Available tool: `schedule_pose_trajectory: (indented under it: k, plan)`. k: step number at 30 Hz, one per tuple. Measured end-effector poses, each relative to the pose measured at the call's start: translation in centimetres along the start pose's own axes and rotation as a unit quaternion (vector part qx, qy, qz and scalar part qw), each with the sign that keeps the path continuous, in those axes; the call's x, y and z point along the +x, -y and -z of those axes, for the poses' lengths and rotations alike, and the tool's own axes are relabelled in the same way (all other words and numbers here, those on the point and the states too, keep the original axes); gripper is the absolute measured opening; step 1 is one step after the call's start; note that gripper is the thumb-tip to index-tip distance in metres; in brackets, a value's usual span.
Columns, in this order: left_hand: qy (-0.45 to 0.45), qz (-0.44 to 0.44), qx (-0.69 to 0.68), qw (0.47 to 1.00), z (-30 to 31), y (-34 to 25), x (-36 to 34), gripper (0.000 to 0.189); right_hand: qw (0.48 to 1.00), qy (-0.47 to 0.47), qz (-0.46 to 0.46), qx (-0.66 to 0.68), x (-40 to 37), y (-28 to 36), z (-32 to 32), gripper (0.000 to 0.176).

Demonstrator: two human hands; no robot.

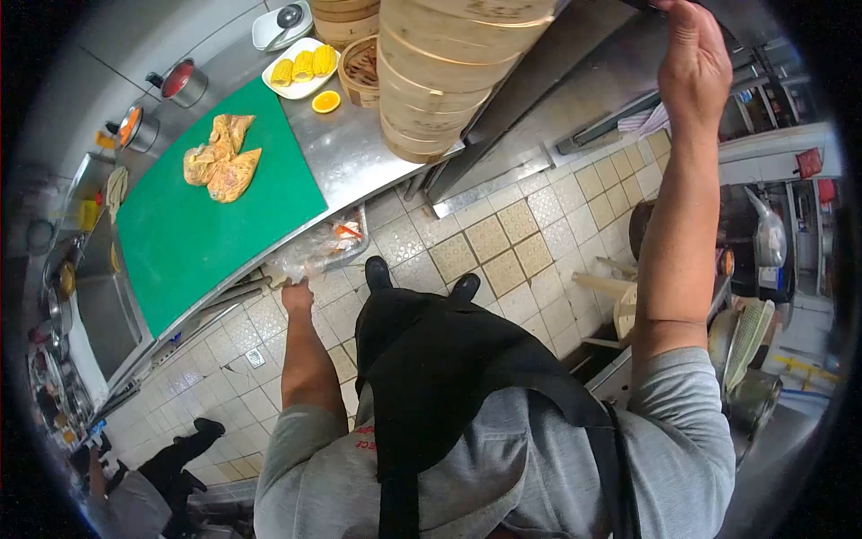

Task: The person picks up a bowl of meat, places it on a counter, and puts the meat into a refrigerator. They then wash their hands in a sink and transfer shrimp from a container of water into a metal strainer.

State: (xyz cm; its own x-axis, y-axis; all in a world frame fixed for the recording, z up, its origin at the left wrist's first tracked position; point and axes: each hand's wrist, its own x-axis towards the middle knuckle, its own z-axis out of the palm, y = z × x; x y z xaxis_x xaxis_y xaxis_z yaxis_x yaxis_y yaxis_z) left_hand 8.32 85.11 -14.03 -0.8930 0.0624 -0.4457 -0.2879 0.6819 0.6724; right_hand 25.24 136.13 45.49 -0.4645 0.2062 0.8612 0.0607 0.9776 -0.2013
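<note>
My left hand (pixel 297 295) hangs low beside the counter's front edge, its fingers at a clear plastic bag (pixel 301 260); whether they grip it is too small to tell. At the top right my right hand (pixel 696 54) is raised, its fingers curled round a dark object (pixel 639 4) that is mostly cut off by the frame's edge. Pieces of seasoned, pale orange meat (pixel 235 175) lie on a green cutting board (pixel 180 242). Behind the board, a white dish (pixel 301 87) holds corn pieces (pixel 303 66), with a cut orange (pixel 326 101) next to it.
Tall stacked bamboo steamers (pixel 440 81) stand at the steel counter's right end (pixel 337 162). Metal pots (pixel 184 85) sit at the back left. A pale stool (pixel 620 296) is on the tiled floor to the right. Another person (pixel 148 490) is at the lower left.
</note>
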Motion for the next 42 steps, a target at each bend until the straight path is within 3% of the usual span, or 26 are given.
schedule_pose_trajectory:
  k: [2, 6, 8, 10, 12, 14, 16, 17, 18, 19, 23, 26, 28, 29, 30, 33, 35, 38, 39, 41, 42]
  plan:
    - [0.035, 0.130, -0.140, 0.981, 1.3, -5.8, -7.4, 0.066, 1.000, -0.020, 0.009, -0.010, -0.2, 0.0, 0.3, 0.045]
    - [0.011, 0.181, -0.180, 0.967, -1.0, -4.5, -13.6, 0.063, 0.997, -0.016, -0.034, 0.072, -3.1, -1.7, 3.8, 0.037]
    - [0.043, 0.204, -0.200, 0.957, -1.8, -2.7, -16.4, 0.062, 0.992, -0.036, -0.083, 0.086, -5.5, -2.1, 7.1, 0.034]
    - [0.021, 0.221, -0.176, 0.959, -3.6, 1.0, -18.7, 0.058, 0.975, -0.088, -0.061, 0.196, -8.2, -2.7, 10.4, 0.029]
    - [0.066, 0.196, -0.116, 0.971, -4.4, 1.8, -19.7, 0.056, 0.970, -0.113, -0.046, 0.208, -11.1, -5.2, 15.3, 0.034]
    - [0.155, 0.162, 0.010, 0.975, -5.0, 2.2, -20.6, 0.052, 0.935, -0.160, -0.144, 0.283, -13.1, -5.2, 19.8, 0.046]
    - [0.235, 0.127, 0.137, 0.954, -5.6, 1.8, -21.0, 0.048, 0.949, -0.080, -0.060, 0.300, -15.9, -9.5, 25.7, 0.050]
    - [0.272, 0.110, 0.200, 0.935, -5.8, 1.4, -21.0, 0.046, 0.929, -0.118, -0.121, 0.328, -16.6, -9.1, 27.4, 0.050]
    - [0.271, 0.106, 0.202, 0.935, -6.2, 0.5, -20.7, 0.046, 0.904, -0.155, -0.182, 0.355, -17.2, -8.8, 29.0, 0.051]
    - [0.243, 0.101, 0.168, 0.950, -6.9, -0.8, -19.8, 0.047, 0.921, -0.174, -0.161, 0.309, -18.9, -11.6, 32.0, 0.051]
    - [0.155, 0.068, 0.048, 0.984, -8.9, -9.9, -16.6, 0.051, 0.910, -0.178, -0.234, 0.293, -22.4, -16.8, 40.3, 0.048]
    - [0.150, 0.018, -0.018, 0.988, -9.4, -17.8, -16.3, 0.052, 0.874, -0.206, -0.271, 0.346, -24.5, -22.0, 46.0, 0.041]
    - [0.156, -0.003, -0.037, 0.987, -9.7, -20.7, -16.3, 0.051, 0.821, -0.105, -0.211, 0.520, -25.3, -24.8, 48.4, 0.033]
    - [0.165, -0.025, -0.054, 0.984, -9.7, -21.5, -16.6, 0.050, 0.831, -0.263, -0.275, 0.406, -25.3, -24.6, 48.1, 0.029]
    - [0.161, -0.024, -0.055, 0.985, -9.5, -21.8, -16.9, 0.050, 0.839, -0.309, -0.291, 0.339, -24.8, -24.1, 47.4, 0.029]
    - [0.208, -0.044, -0.026, 0.977, -9.2, -21.0, -16.9, 0.045, 0.839, -0.290, -0.283, 0.364, -24.9, -24.5, 48.4, 0.030]
    - [0.229, 0.042, 0.005, 0.973, -8.6, -19.5, -17.1, 0.043, 0.833, -0.433, -0.336, 0.078, -24.2, -24.4, 48.6, 0.034]
    - [0.224, 0.083, 0.001, 0.971, -7.8, -16.2, -17.1, 0.043, 0.792, -0.536, -0.214, -0.201, -17.1, -11.8, 37.3, 0.034]
    - [0.216, 0.111, -0.005, 0.970, -7.4, -15.6, -17.2, 0.045, 0.792, -0.537, -0.212, -0.198, -17.2, -11.2, 35.8, 0.034]
    - [0.209, 0.140, -0.010, 0.968, -7.1, -15.2, -17.2, 0.048, 0.899, -0.418, -0.106, -0.071, -19.5, -10.8, 32.6, 0.031]
    - [0.204, 0.144, -0.019, 0.968, -6.9, -15.3, -17.2, 0.048, 0.930, -0.354, -0.099, 0.008, -19.9, -11.6, 29.3, 0.028]
